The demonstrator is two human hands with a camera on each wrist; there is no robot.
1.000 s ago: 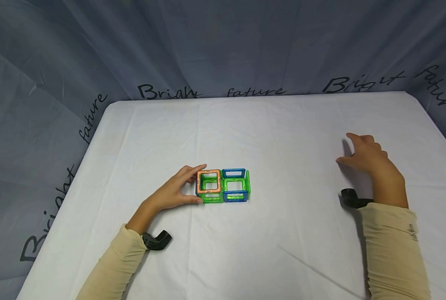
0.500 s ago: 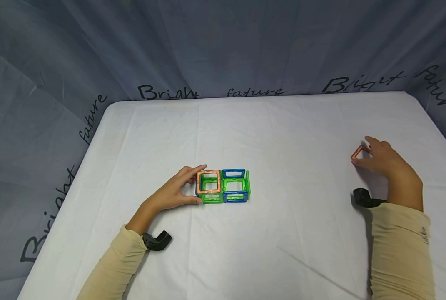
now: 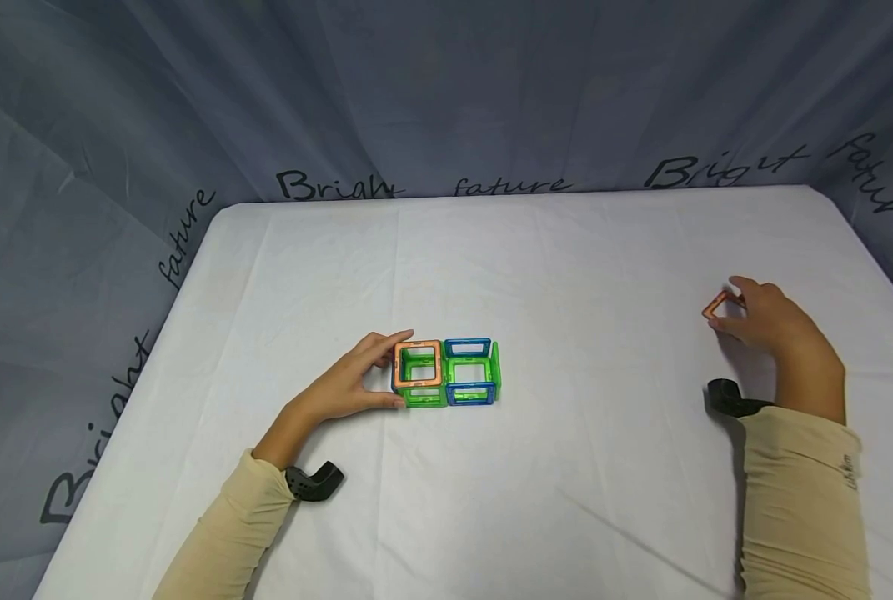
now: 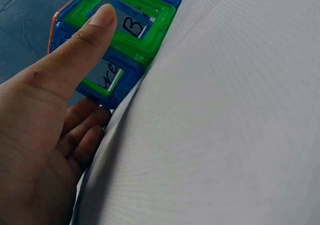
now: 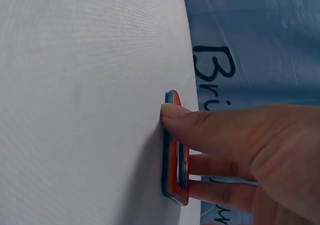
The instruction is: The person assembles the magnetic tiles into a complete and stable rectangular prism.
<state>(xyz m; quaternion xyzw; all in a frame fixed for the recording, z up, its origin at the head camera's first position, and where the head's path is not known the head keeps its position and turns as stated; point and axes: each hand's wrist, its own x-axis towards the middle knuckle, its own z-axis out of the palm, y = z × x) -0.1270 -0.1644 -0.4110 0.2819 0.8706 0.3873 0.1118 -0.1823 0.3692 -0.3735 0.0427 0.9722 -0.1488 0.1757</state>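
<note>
Two joined open cubes of square magnetic tiles (image 3: 444, 372) stand on the white table in the head view. An orange tile (image 3: 418, 384) tops the left cube; the right cube shows green and blue sides and an open top. My left hand (image 3: 350, 382) grips the left cube, its thumb on a green tile (image 4: 135, 46) in the left wrist view. Far to the right, my right hand (image 3: 772, 321) pinches an orange square magnetic tile (image 5: 172, 172) between thumb and fingers. Against its underside, close over the tabletop, shows a blue layer (image 5: 165, 160).
A white cloth covers the table (image 3: 566, 467). Grey curtains (image 3: 446, 92) with black handwriting hang along its back and sides. Each wrist bears a black camera mount, the left one (image 3: 315, 482) low near the cloth.
My right hand has shifted right and drawn its fingers together; the orange tile, hidden at first, now shows between them. My left hand and the cubes have stayed put.
</note>
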